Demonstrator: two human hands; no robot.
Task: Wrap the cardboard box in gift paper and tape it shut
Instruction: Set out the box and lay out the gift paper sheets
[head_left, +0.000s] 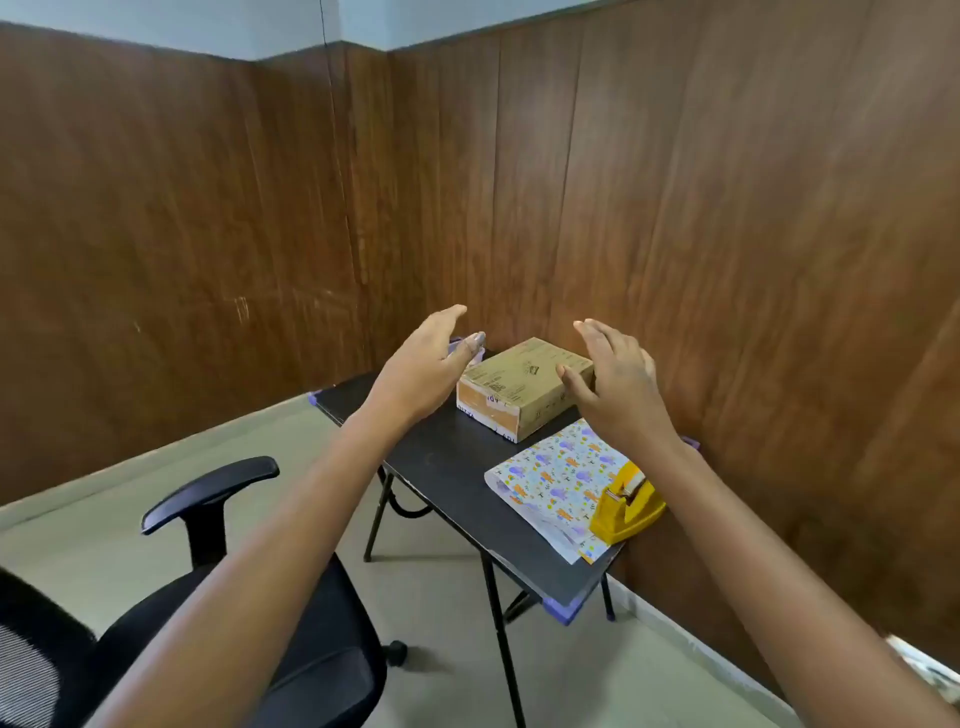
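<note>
Wood-panelled walls (727, 208), black folding surface (441, 462) | left hand (423, 366), right hand (615, 382): fingers (597, 332) straight, spread, grasping nothing | brown rectangular cardboard box (524, 387) between both hands' fingers | folded animal-print gift paper (550, 483), yellow tape dispenser (626, 506) near right fingers, toward the person

The right hand (618, 384) hides part of the cardboard box (519, 387). Its print (497, 388) is too small to read. The office chair (208, 491) runs off the left edge.
</note>
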